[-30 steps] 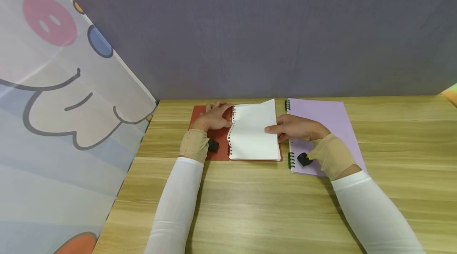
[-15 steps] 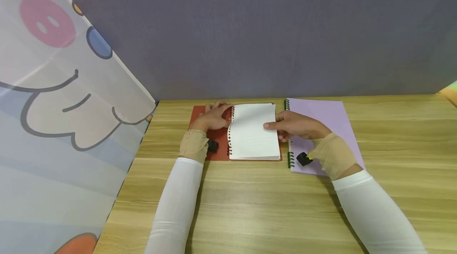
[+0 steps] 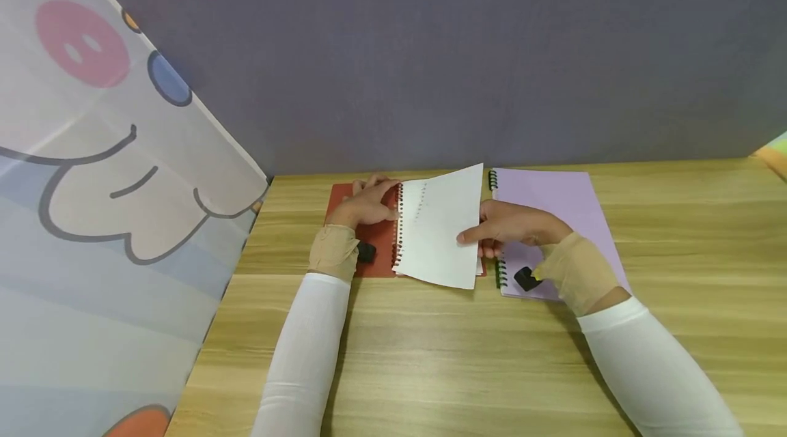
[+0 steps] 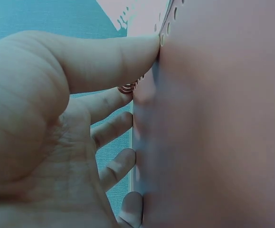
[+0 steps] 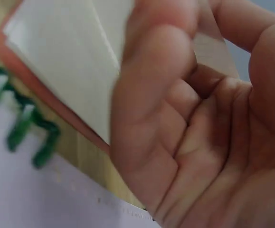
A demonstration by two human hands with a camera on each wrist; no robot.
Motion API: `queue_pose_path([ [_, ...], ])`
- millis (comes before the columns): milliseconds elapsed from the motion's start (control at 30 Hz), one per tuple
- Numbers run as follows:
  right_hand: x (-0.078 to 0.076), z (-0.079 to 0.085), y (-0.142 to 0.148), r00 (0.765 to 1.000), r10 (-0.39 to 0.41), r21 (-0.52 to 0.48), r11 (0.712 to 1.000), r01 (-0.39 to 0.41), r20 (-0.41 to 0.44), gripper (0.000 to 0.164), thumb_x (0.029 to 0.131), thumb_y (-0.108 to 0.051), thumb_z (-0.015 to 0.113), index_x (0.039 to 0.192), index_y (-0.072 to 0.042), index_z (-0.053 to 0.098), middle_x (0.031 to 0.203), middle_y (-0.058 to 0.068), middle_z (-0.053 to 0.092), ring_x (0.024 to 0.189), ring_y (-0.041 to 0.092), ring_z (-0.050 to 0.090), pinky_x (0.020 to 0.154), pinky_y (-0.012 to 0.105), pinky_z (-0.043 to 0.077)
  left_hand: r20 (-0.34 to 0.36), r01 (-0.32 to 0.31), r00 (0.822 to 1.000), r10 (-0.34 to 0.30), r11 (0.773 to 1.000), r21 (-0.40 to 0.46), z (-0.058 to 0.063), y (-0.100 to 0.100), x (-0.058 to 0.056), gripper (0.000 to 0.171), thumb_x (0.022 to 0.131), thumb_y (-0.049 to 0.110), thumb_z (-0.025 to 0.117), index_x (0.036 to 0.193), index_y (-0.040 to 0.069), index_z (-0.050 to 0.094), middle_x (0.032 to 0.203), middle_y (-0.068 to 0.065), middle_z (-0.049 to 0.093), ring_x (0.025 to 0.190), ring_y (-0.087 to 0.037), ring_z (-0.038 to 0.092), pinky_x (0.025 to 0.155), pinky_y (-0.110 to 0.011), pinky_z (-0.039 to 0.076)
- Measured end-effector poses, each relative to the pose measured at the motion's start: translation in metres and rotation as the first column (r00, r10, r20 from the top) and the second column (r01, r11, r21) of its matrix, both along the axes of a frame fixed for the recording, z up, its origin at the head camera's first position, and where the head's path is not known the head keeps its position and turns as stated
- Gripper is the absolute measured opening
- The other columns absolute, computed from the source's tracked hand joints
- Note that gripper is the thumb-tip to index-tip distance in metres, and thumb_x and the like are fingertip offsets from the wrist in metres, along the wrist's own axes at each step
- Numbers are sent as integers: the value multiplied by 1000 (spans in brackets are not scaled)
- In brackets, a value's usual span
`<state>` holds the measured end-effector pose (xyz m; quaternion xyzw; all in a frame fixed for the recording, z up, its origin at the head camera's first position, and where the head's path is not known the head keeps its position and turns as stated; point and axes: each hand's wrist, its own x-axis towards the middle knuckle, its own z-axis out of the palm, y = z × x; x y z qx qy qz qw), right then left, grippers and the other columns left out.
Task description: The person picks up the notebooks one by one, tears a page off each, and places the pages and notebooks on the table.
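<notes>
A small spiral notebook with a red cover [image 3: 382, 265] lies open near the back of the table. My left hand [image 3: 369, 206] presses on that cover beside the red coil [image 3: 397, 256], fingers spread. In the left wrist view its thumb [image 4: 113, 61] reaches the row of holes and the fingertips touch the cover. My right hand [image 3: 513, 224] pinches the right edge of a white sheet [image 3: 449, 218], thumb on top and fingers behind. The sheet is raised and slanted; its upper punched edge stands away from the coil, over the pages beneath [image 3: 410, 192].
A larger purple notebook [image 3: 547, 184] with a green coil [image 5: 25, 126] lies just right, under my right forearm. A grey panel [image 3: 430, 61] rises behind the wooden table [image 3: 418, 355]. At left stands a wall with a cartoon print [image 3: 123, 218].
The sheet lay nearly flat with its punched edge along the coil; now its upper part is off the coil and raised. The right hand moved slightly toward me; the left hand stayed put.
</notes>
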<state>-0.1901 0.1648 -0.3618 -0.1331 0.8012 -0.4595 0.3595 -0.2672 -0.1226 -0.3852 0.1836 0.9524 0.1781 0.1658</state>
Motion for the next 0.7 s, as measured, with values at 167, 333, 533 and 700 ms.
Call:
queue_pose_path([
  [167, 13, -4, -6, 999, 33, 52, 998, -33, -6, 47, 82, -40, 64, 75, 6, 59, 70, 20, 60, 60, 28, 60, 60, 38, 47, 2, -17, 1000, 17, 1000, -18, 0, -2, 1, 74, 83, 41, 60, 145, 35, 21, 148, 7, 12, 118, -24, 15, 82, -49, 26],
  [333, 25, -5, -10, 996, -46, 141, 988, 56, -70, 38, 85, -38, 60, 86, 0, 54, 73, 14, 62, 62, 25, 58, 63, 36, 46, 6, -13, 1000, 13, 1000, -20, 1, -3, 1, 74, 83, 41, 59, 146, 35, 20, 147, 7, 11, 118, -24, 16, 83, -49, 25],
  [533, 28, -9, -16, 983, -58, 192, 977, 92, -171, 29, 90, -35, 54, 95, -6, 53, 74, 8, 62, 63, 23, 57, 60, 35, 43, 24, -10, 1000, 12, 998, -66, -1, -7, -1, 73, 86, 43, 54, 146, 37, 13, 149, 9, 6, 122, -23, 13, 88, -52, 22],
  [700, 24, -18, -20, 980, -89, 177, 977, 121, -179, 26, 90, -32, 53, 95, -7, 53, 71, 8, 61, 61, 21, 57, 55, 31, 41, 7, -11, 1000, 11, 999, -35, 0, -10, 3, 76, 86, 40, 54, 147, 38, 8, 151, 3, 5, 128, -29, 12, 90, -62, 19],
])
